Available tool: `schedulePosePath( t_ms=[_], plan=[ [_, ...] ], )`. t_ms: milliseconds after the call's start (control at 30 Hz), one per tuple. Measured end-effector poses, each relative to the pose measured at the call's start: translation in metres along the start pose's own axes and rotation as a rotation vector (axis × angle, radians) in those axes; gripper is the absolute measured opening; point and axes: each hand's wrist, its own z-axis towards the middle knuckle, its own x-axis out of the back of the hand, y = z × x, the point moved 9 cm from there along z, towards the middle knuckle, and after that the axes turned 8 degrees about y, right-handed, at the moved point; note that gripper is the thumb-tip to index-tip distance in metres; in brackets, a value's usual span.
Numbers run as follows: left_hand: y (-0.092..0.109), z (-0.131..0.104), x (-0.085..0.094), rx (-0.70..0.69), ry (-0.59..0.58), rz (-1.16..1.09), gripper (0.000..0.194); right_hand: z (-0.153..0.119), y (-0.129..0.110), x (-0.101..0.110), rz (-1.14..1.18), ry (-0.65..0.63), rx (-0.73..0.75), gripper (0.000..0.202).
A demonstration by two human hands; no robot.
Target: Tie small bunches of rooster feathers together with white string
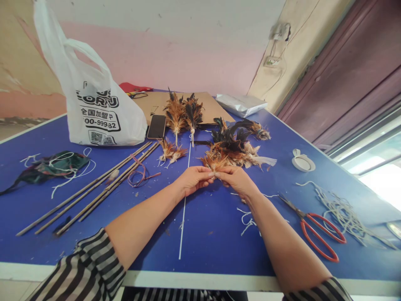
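Note:
Both hands meet above the middle of the blue table, pinching the base of a small brown feather bunch (214, 161). My left hand (196, 179) grips it from the left, and my right hand (233, 179) from the right, fingertips almost touching. The fingers hide what binds the base, if anything. Just behind them lies a loose pile of black, brown and pale feathers (233, 146). Two larger tied feather bunches (176, 112) with pale stems lie farther back, and two small tied bunches (171, 152) rest to the left.
Red-handled scissors (322, 234) and a tangle of pale string (343, 215) lie at right, below a tape roll (303, 162). Several thin sticks (94, 192) lie at left near a white plastic bag (103, 104). A phone (156, 126) and cardboard (208, 106) are at the back.

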Motion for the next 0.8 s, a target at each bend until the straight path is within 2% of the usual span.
schedulePosePath(
  t_ms=[100,200,567,733,800],
  plan=[
    [0.003,-0.001,-0.001,-0.07,-0.006,0.049,0.025,0.002,0.008,0.0,0.069,-0.002,-0.053,0.024],
    [0.004,-0.003,-0.003,-0.113,0.001,0.112,0.026,0.001,0.007,0.001,0.07,0.04,-0.043,0.024],
    [-0.002,-0.007,-0.007,-0.039,-0.005,0.165,0.026,0.002,-0.006,0.001,0.026,0.148,0.079,0.022],
    [0.001,-0.004,-0.004,-0.003,0.024,-0.03,0.019,0.002,-0.003,0.014,0.132,0.262,0.029,0.03],
    [0.001,-0.004,-0.002,0.034,0.03,-0.126,0.016,0.0,-0.01,0.021,0.057,0.315,0.078,0.03]
  ],
)
